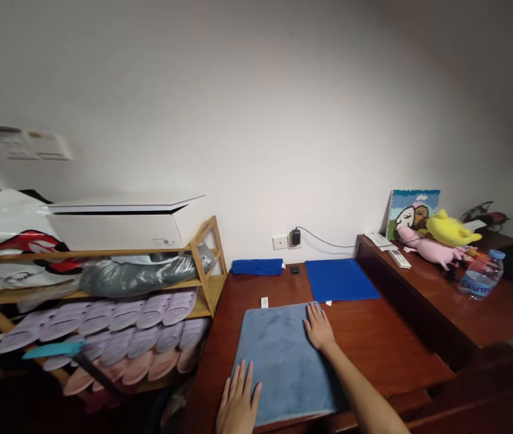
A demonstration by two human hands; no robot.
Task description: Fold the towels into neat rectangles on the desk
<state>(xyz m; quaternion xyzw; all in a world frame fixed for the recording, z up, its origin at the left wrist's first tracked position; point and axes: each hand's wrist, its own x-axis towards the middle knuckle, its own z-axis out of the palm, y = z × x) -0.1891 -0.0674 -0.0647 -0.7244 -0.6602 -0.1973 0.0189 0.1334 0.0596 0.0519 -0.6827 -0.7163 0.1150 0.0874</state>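
Observation:
A grey-blue cloth (283, 361) lies spread flat on the reddish-brown wooden desk (374, 337). My left hand (239, 401) rests at the cloth's lower left edge, fingers apart and pointing away from me. Near the upper right corner of the cloth, my right hand (319, 328) lies flat with its fingers spread. Neither hand holds anything. Behind the cloth are a folded dark blue cloth (257, 266) on the left and a flat, bright blue cloth (342, 279) on the right. Small white tags show beside the cloths.
At left, a wooden rack (213, 283) holds purple and pink slippers, wrapped items and a white box (116, 229). On the raised right surface are a water bottle (481, 278), a pink plush toy (432, 249), a yellow one (450, 229) and a remote (399, 259). A black plug (296, 237) trails a cable.

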